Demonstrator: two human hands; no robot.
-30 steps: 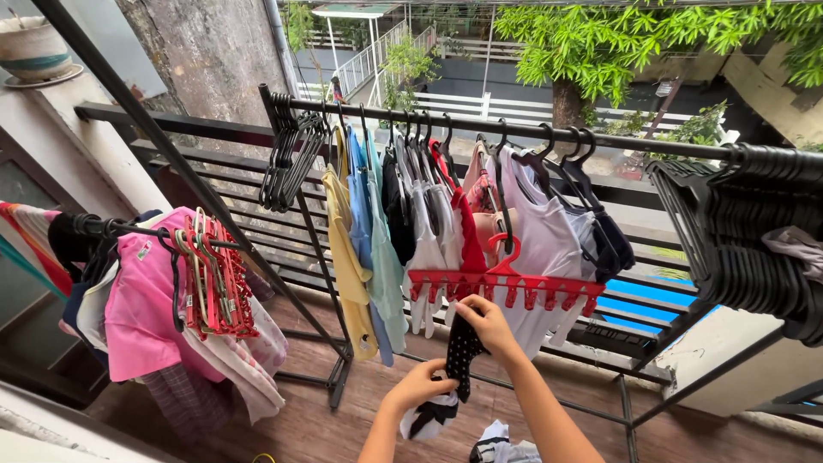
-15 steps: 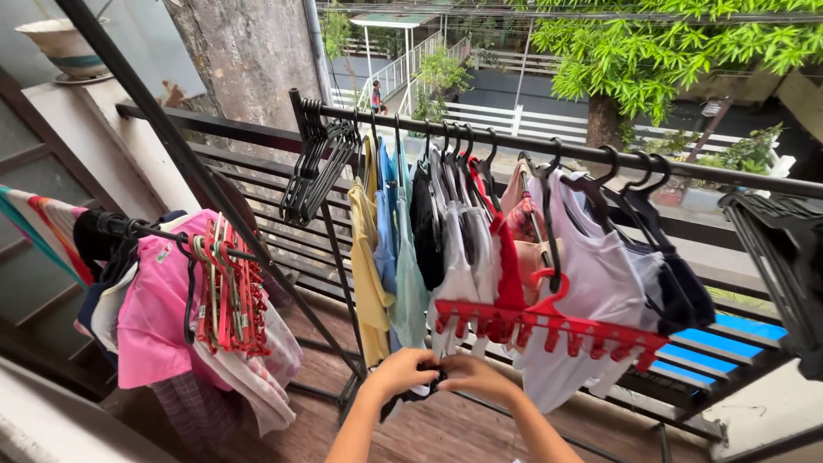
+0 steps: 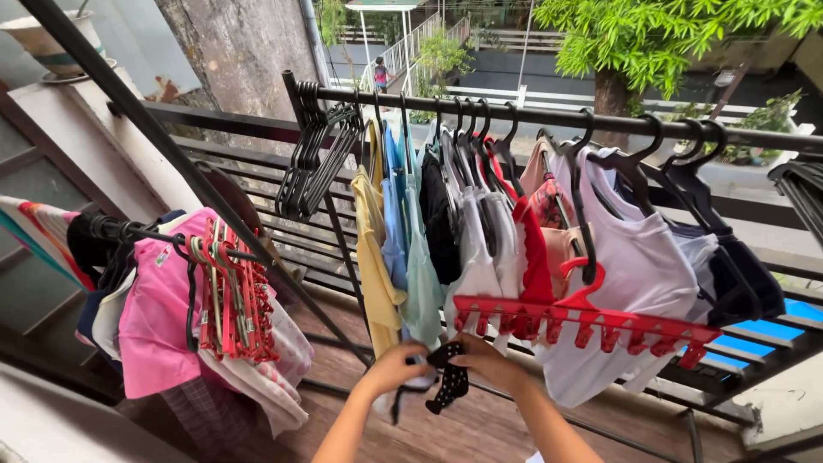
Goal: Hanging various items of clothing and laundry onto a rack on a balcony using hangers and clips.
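Note:
My left hand (image 3: 390, 369) and my right hand (image 3: 490, 364) are close together, both gripping a small black cloth with white dots (image 3: 446, 377) that dangles between them. They sit just under the left end of a red clip hanger (image 3: 591, 321), which hangs from a black rail (image 3: 549, 115). Behind the clip hanger, shirts on black hangers crowd the rail: a yellow one (image 3: 372, 249), a pale green one (image 3: 420, 274) and a white one (image 3: 639, 283).
A bunch of bare black hangers (image 3: 313, 159) hangs at the rail's left end. A second rack at left holds a pink shirt (image 3: 154, 309) and red hangers (image 3: 236, 296). A dark metal railing (image 3: 249, 163) runs behind; a diagonal pole (image 3: 154, 129) crosses the left side.
The view has shifted closer to the rack. My hands stay together on the dotted cloth, which now hangs lower and shows more between them.

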